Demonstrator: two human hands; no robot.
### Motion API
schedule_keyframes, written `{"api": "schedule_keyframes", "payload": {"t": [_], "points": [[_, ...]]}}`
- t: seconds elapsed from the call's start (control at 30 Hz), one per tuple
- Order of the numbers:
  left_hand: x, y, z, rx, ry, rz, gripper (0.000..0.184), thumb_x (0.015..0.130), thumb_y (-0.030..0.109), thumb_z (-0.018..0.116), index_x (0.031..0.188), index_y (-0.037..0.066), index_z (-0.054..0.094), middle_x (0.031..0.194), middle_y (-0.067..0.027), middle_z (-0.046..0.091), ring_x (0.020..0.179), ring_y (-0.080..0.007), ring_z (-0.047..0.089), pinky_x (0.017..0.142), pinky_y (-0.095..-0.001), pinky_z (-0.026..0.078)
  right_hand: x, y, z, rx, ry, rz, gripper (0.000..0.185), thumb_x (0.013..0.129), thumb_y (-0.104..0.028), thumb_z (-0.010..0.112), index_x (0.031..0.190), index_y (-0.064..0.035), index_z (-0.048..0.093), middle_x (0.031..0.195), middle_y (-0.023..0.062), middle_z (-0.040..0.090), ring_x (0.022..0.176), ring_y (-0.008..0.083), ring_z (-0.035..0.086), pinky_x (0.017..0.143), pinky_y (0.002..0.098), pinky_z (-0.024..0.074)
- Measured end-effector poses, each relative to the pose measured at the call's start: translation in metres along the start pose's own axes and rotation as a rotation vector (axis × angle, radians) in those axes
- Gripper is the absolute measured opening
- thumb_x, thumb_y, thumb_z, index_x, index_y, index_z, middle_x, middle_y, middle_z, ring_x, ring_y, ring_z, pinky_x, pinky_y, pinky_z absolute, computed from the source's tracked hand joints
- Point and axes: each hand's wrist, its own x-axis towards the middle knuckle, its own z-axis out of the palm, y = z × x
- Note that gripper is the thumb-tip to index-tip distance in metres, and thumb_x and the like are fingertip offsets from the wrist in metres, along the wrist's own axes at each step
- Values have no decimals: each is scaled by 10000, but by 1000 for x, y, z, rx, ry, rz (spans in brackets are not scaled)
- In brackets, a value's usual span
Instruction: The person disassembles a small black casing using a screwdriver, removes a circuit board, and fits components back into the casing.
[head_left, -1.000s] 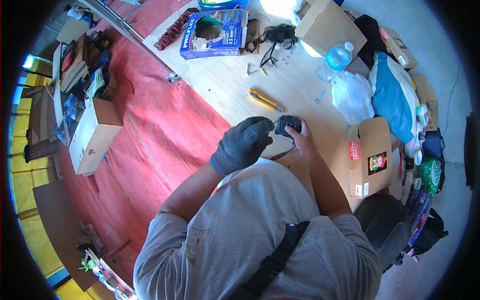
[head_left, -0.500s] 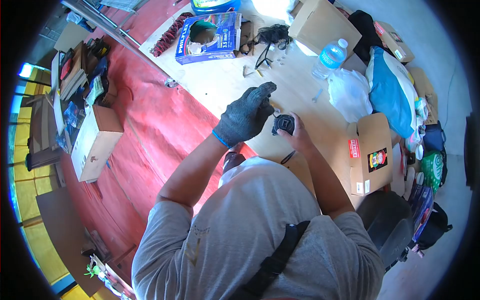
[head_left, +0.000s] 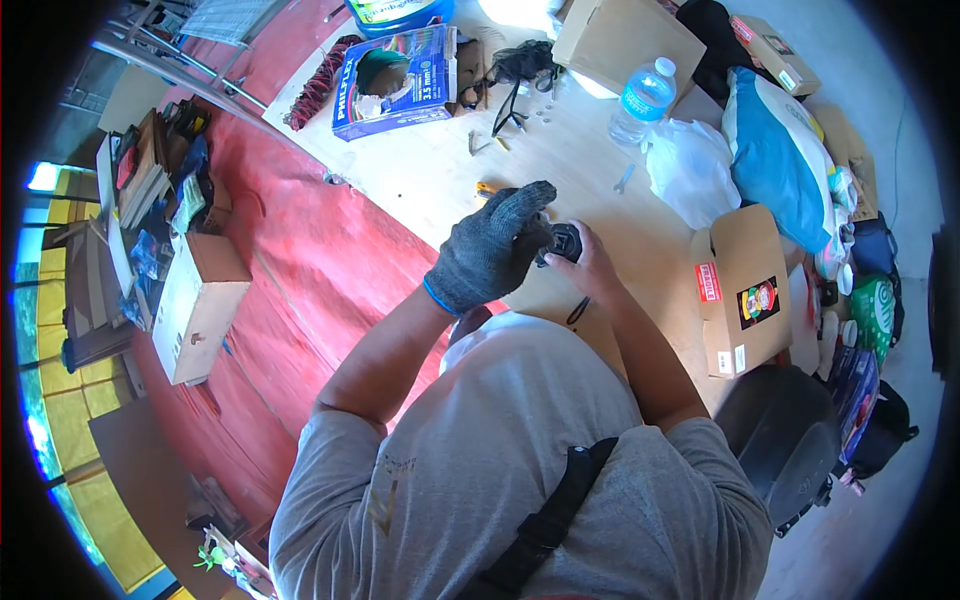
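My right hand [head_left: 592, 262], bare, is closed around a small round black object [head_left: 562, 243] with a raised face, above the near side of the table. Close beside it, my left hand [head_left: 492, 245] wears a dark grey knit glove with a blue cuff edge. Its fingers are bent and pressed together, with the tips towards the black object. Whatever sits between the left thumb and fingers is hidden. A yellow and black tool [head_left: 486, 189], partly covered by the left glove, lies on the wooden table [head_left: 420, 180].
Across the table are a blue Philflex box [head_left: 395, 85], coiled dark red cord [head_left: 322, 85], a water bottle [head_left: 643, 103], a small wrench [head_left: 624, 179] and a white plastic bag [head_left: 692, 170]. An open cardboard box [head_left: 745, 290] stands at right. Red sheeting [head_left: 320, 270] covers the floor at left.
The black object has turned and moved slightly left, closer to the left glove. The yellow tool now shows behind the glove. The view has shifted slightly.
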Motion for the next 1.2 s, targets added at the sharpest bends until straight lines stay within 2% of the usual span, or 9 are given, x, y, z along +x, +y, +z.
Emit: {"api": "schedule_keyframes", "payload": {"t": [0.2, 0.3, 0.5, 0.6, 0.7, 0.83, 0.93, 1.13, 1.2], "points": [[2, -7, 0, -26, -24, 17, 554, 853, 0, 778, 1364, 21, 563, 1064, -136, 711, 901, -241, 742, 814, -335, 582, 0, 5, 3, 31, 15, -24, 870, 788, -351, 863, 1469, -37, 421, 1318, 257, 572, 1236, 409, 563, 1072, 481, 453], [2, -7, 0, -64, -90, -52, 563, 844, -19, 771, 1365, 39, 566, 1117, -151, 708, 938, -246, 746, 831, -332, 583, 1, 8, 4, 32, 10, -27, 863, 791, -348, 862, 1468, -43, 423, 1312, 255, 574, 1226, 408, 569, 1064, 482, 457], [11, -14, -4, -11, -137, 267, 581, 837, -61, 747, 1372, 72, 566, 1282, -173, 672, 1049, -279, 729, 878, -347, 582, 4, 21, 9, 84, -14, -53, 853, 799, -350, 859, 1468, -47, 424, 1306, 255, 574, 1224, 406, 572, 1061, 481, 460], [10, -9, -2, -214, -87, 151, 580, 829, -66, 755, 1362, 67, 573, 1309, -177, 665, 1091, -303, 715, 890, -360, 581, 2, 12, 4, 48, -9, -35, 849, 804, -347, 856, 1466, -41, 423, 1311, 257, 570, 1227, 406, 570, 1066, 478, 459], [11, -10, 8, -193, 13, 217, 586, 817, -67, 767, 1356, 72, 583, 1284, -187, 677, 1089, -305, 714, 894, -361, 579, 1, 8, 2, 32, -3, -29, 845, 807, -346, 854, 1463, -34, 423, 1316, 260, 567, 1230, 407, 569, 1071, 476, 456], [6, -7, 11, -126, -26, 167, 574, 825, -51, 769, 1356, 70, 590, 1200, -165, 699, 989, -281, 737, 846, -353, 583, 3, 14, 4, 3, 17, -106, 836, 808, -349, 854, 1454, -27, 431, 1319, 264, 566, 1235, 409, 567, 1073, 474, 455], [10, -7, 10, -94, -57, 141, 558, 833, -22, 773, 1354, 62, 590, 1120, -142, 710, 918, -266, 744, 804, -349, 584, 5, 11, 1, -62, -17, -95, 843, 821, -403, 838, 1462, -34, 434, 1310, 266, 572, 1217, 418, 583, 1050, 480, 474], [31, -3, 8, -86, -173, 190, 539, 853, -28, 726, 1366, 50, 580, 1031, -132, 709, 863, -255, 738, 763, -344, 583, 0, -20, -22, -450, -162, 114, 921, 849, -632, 722, 1514, -75, 413, 1247, 229, 622, 1087, 391, 666, 907, 499, 546], [41, 6, 10, -124, -197, 213, 540, 856, -50, 696, 1373, 45, 575, 1049, -133, 700, 846, -256, 732, 752, -350, 584, 0, -7, -17, -476, -135, 38, 934, 846, -655, 707, 1518, -78, 411, 1235, 218, 634, 1061, 382, 678, 881, 495, 555]]}}
